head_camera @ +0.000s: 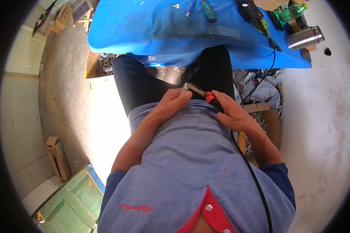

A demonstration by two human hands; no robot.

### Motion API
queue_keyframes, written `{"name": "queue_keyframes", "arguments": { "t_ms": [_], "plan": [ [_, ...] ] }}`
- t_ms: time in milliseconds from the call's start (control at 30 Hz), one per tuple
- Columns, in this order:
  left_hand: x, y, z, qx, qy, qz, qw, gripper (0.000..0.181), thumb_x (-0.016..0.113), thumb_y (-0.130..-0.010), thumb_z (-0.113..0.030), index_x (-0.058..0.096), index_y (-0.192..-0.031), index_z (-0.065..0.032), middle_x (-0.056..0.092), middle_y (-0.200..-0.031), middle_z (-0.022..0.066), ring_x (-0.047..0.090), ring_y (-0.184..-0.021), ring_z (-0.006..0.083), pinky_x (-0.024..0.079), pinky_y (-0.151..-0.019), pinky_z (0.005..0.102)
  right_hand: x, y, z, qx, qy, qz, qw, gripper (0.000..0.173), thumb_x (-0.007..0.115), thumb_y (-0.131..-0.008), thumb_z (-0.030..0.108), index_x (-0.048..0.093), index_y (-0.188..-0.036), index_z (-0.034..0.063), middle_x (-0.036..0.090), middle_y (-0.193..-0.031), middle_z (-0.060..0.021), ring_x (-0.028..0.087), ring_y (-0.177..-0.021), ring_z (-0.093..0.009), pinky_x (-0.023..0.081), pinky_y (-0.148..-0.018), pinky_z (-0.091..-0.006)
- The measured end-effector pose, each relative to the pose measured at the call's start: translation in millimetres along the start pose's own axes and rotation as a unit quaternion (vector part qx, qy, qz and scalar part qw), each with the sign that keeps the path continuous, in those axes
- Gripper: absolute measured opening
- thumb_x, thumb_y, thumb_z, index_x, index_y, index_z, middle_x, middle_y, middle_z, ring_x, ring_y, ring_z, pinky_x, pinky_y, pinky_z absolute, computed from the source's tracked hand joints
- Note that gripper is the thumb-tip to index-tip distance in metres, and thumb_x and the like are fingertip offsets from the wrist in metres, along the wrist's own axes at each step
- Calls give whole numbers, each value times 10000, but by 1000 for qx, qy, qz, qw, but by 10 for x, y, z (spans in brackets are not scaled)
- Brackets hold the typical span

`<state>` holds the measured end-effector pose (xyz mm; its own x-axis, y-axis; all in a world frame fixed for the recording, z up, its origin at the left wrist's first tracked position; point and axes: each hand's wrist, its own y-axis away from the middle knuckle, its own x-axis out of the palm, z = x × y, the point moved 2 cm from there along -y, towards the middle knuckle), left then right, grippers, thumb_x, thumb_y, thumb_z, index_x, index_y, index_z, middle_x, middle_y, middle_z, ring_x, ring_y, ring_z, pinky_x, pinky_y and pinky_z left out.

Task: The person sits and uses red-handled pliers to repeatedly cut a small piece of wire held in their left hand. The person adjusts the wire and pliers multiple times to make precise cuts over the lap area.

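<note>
Over my lap, my left hand (176,102) pinches a small pale piece (186,86) between thumb and fingers; what the piece is cannot be told. My right hand (232,112) is closed around the dark handle of a hand tool (199,91) with a red collar and a long metal front part. The tool's tip meets or nearly meets the small piece. On the blue-covered table (175,38) beyond my knees lie a blue-handled tool (190,8), a teal tool handle (208,11) and a tiny metal piece (176,5).
A steel flask (304,38), a green plastic bottle (291,13) and a black device (250,11) with a cable occupy the table's right side. Open cardboard boxes of small parts stand at left (92,62) and right (272,128). A black cable runs down my right side.
</note>
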<state>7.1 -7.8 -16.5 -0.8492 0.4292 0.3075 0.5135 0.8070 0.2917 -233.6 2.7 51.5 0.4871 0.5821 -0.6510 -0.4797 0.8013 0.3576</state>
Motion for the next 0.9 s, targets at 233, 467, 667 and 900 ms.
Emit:
{"name": "queue_keyframes", "arguments": {
  "t_ms": [233, 467, 667, 900],
  "plan": [
    [63, -3, -70, 5, -51, -11, 999, 412, 580, -1002, -437, 577, -804, -76, 473, -741, -68, 395, -692, 47, 343, -604, 239, 12, -13, -7, -5, -16, -3, 1000, 716, 526, -786, 67, 339, -1468, -44, 454, -1387, -240, 440, -1324, -378, 328, -1147, -401],
    [52, 9, -59, 3, -56, -1, 998, 426, 583, -1000, -444, 561, -782, -78, 466, -738, -64, 390, -695, 52, 335, -604, 240, -15, -60, -26, -5, -28, 24, 999, 707, 542, -773, 68, 376, -1454, -19, 491, -1354, -234, 483, -1282, -367, 357, -1122, -398],
    [54, 15, -85, 2, -30, 17, 999, 443, 562, -1009, -463, 548, -767, -92, 455, -733, -70, 382, -679, 48, 328, -596, 239, 6, -95, -108, -6, -26, 22, 999, 682, 547, -775, 79, 408, -1437, -12, 508, -1327, -232, 501, -1248, -370, 379, -1097, -399],
    [65, -25, -29, 17, -45, 12, 999, 434, 552, -1008, -457, 543, -752, -107, 441, -683, -68, 367, -616, 51, 301, -554, 231, -23, -93, -44, 9, 8, 20, 1000, 661, 538, -775, 95, 430, -1418, -9, 522, -1267, -220, 517, -1202, -366, 398, -1064, -401]
  ]
}}
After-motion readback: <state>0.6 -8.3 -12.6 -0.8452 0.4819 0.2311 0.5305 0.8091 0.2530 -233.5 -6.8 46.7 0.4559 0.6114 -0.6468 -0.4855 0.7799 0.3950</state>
